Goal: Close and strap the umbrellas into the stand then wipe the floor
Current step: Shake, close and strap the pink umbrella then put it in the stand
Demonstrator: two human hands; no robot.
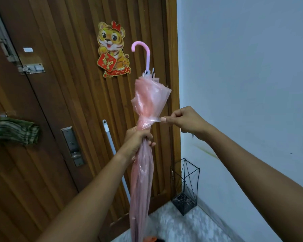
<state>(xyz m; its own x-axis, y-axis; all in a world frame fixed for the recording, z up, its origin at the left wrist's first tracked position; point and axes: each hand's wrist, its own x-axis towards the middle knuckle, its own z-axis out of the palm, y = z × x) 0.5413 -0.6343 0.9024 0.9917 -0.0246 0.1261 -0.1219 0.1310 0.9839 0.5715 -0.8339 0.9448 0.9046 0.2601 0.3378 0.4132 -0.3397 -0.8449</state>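
Note:
A closed pink see-through umbrella [148,100] is held upright with its pink hooked handle [143,49] at the top, in front of the wooden door. My left hand [138,138] grips it around the gathered middle. My right hand [184,120] pinches the clear strap [156,120] and holds it out taut to the right of the canopy. A black wire umbrella stand [185,187] sits on the floor in the corner by the white wall, with nothing visible in it.
A white mop pole [112,145] leans on the wooden door [59,102] behind the umbrella. A green striped cloth [14,132] hangs at the left. An orange object [150,239] peeks at the bottom edge. The speckled floor [182,227] lies below.

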